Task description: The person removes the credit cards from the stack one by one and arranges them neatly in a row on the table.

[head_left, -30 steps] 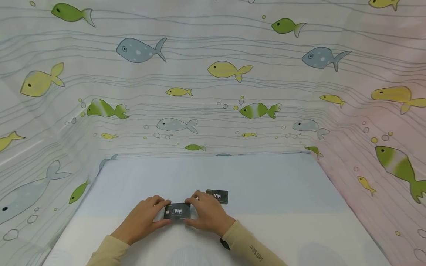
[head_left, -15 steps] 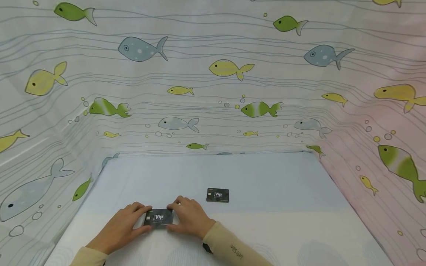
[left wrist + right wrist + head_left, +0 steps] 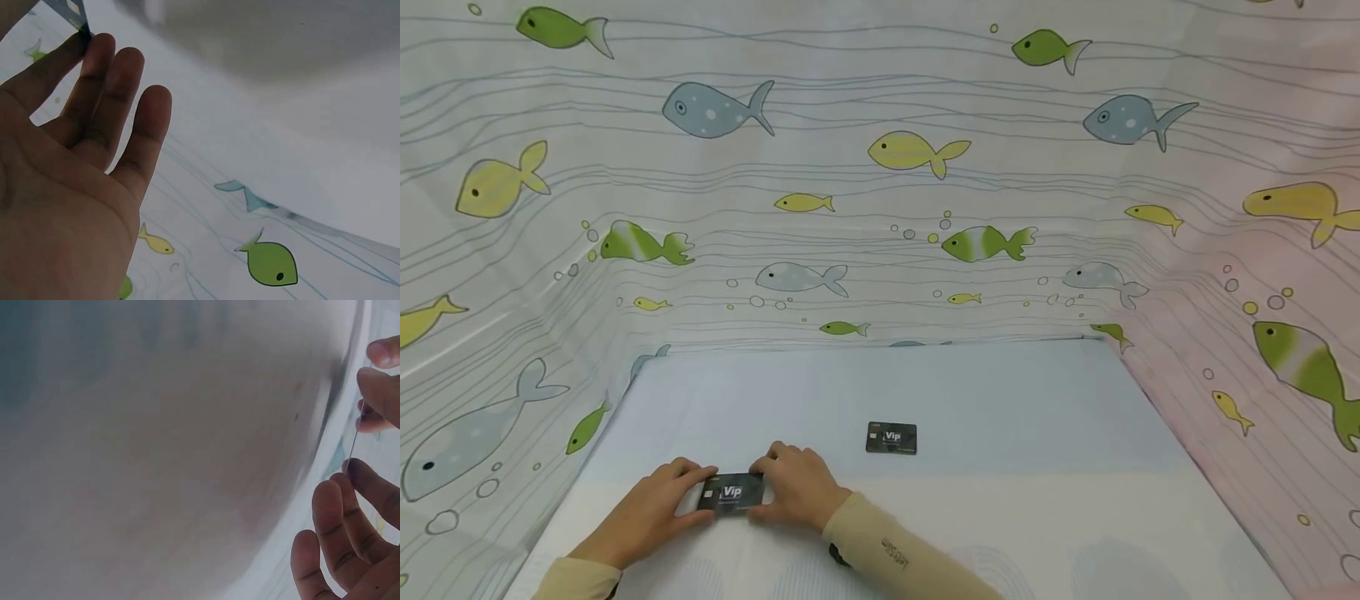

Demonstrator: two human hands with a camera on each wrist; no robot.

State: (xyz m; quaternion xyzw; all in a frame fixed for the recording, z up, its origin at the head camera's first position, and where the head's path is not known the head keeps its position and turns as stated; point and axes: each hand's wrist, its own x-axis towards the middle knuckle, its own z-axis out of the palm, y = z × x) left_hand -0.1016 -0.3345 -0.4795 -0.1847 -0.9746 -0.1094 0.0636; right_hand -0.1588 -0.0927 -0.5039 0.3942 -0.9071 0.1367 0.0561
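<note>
Both hands hold a dark card (image 3: 731, 493) with a pale chip and "Vip" printed on it, low at the front left of the head view. My left hand (image 3: 658, 508) pinches its left end between thumb and index finger, and my right hand (image 3: 797, 490) pinches the right end the same way. In the left wrist view a corner of the card (image 3: 70, 12) shows at the index fingertip of the left hand (image 3: 81, 144), whose other fingers stay extended. Seen edge-on, the card (image 3: 354, 440) is a thin line between fingertips of the right hand (image 3: 350, 531) and the left hand.
A second dark "Vip" card (image 3: 892, 437) lies flat on the pale table (image 3: 1015, 417), farther back and to the right of the hands. A fish-patterned sheet (image 3: 880, 242) rises behind the table and along both sides.
Both hands have moved left and slightly nearer the front with the held card. The second card, partly covered by the right hand earlier, is now fully visible in the same spot.
</note>
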